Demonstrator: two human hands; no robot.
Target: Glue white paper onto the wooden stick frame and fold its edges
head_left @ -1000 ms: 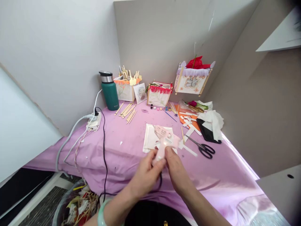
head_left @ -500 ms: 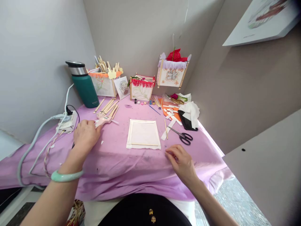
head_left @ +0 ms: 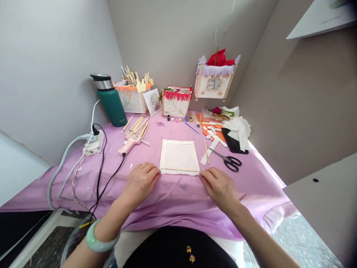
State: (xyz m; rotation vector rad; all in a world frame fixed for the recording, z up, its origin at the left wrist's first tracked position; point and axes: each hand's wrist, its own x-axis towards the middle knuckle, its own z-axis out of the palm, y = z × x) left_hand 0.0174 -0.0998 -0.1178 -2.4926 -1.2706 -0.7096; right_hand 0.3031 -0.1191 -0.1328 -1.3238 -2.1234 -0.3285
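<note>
White, nearly square panel (head_left: 180, 155), thin and plain. Lying flat on purple tablecloth (head_left: 170, 191), toward front edge. Three sides with folded-looking white borders; along near side, bare wooden stick (head_left: 181, 169), with slightly wavy white margin beyond.

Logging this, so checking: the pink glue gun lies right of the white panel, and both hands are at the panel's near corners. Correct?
No: the head view shows the pink glue gun lying left of the white panel. The left hand and right hand are at its near corners.
</note>
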